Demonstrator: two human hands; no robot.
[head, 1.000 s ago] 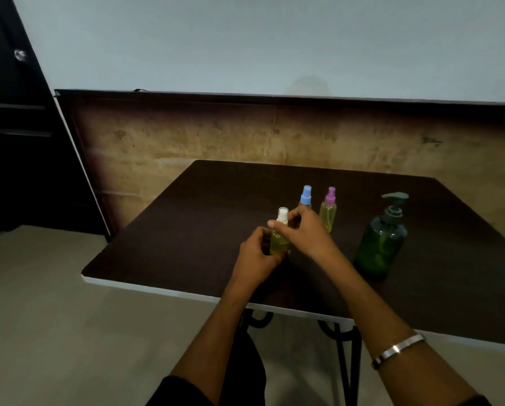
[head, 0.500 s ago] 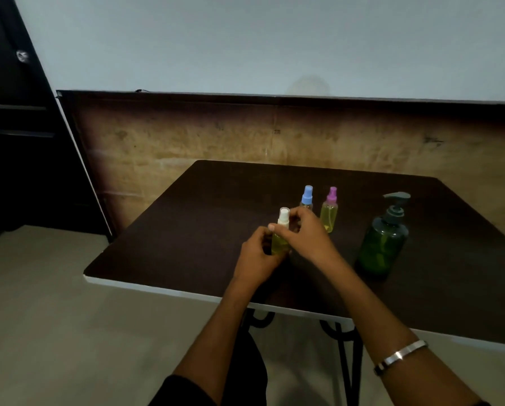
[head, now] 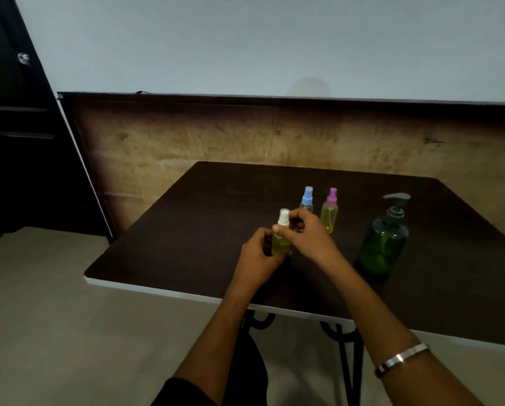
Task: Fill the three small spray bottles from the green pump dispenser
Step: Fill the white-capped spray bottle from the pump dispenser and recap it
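Item 1: white-cap spray bottle (head: 281,238). Small clear cylinder w/ yellow-green liquid inside, upright, near front-centre of the table (head: 186,230). White nozzle cap sits on top. Whether its base touches the table can't be told; hands cover the lower part.

Item 2: left hand (head: 257,259). Grip closed round lower body of white-cap spray bottle, fingers curled about it from the left.

Item 3: right hand (head: 310,235). Grip pinches the neck/collar just below the white cap, thumb tip on the near side, other fingers curled behind. Silver bracelet (head: 400,358) on that forearm.

Item 4: blue-cap spray bottle (head: 307,199). Upright on table just behind right hand; lower body hidden by the fingers, contents not readable.

Item 5: pink-cap spray bottle (head: 330,212). Upright, just right of blue-cap one, yellow-green liquid visible through most of the body.

Item 6: green pump dispenser (head: 383,247). Translucent green round body, dark pump head w/ spout pointing right. Stands right of the three bottles, apart from both hands.

Surface: dark brown top, pale front edge, black metal legs below.
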